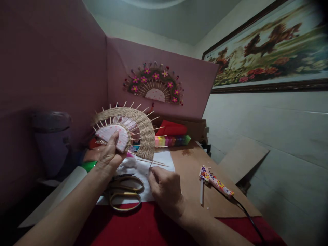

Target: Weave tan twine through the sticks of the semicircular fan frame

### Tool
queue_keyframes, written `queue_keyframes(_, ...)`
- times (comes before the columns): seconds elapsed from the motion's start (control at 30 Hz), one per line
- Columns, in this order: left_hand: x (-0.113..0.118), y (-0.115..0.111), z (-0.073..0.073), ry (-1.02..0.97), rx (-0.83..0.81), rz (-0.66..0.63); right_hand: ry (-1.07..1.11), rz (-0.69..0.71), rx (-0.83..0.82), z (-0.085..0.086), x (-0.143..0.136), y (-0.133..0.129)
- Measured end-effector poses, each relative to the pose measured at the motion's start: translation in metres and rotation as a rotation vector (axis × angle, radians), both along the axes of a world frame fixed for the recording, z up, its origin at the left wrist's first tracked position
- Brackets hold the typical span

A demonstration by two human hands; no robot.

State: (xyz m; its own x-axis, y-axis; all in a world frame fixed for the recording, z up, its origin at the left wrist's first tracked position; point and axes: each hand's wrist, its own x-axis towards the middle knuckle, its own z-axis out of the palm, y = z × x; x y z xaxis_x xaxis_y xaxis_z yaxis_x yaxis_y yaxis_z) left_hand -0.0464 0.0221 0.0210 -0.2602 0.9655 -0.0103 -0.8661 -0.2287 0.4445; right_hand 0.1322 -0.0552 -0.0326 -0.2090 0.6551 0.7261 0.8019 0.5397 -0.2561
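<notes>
Along the bottom of the frame, a red-covered worktop (128, 225) is spreading out, with brass-coloured looped scissors (125, 194) lying left of lower centre. Beside them, the right hand (166, 188) is pinching a thin tan strand (151, 164) between thumb and fingertips, while the left hand (110, 155) is gripping, thumb on top, the pink-spotted white half-disc (123, 136) of a half-round fan (140, 121) of woven tan cord and pale wooden sticks. The fan is tilting above and left of the right hand, its long band (148, 140) arching from centre left down rightward, so its lower right end is lying nearest that hand. At right, a flower-patterned glue gun (216, 181) is resting on brown board (189, 191). Farther off, at left, a lavender cylindrical container (52, 143) is standing, its contents hidden; behind, a flower-trimmed fan (155, 77) is showing against a pink panel (194, 82).
</notes>
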Motion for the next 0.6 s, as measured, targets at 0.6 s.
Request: queue_keyframes(0.6, -0.003, -0.003, 0.003, -0.008, -0.007, -0.057, 0.213, 0.117, -0.077, 0.003, 0.011, 0.019)
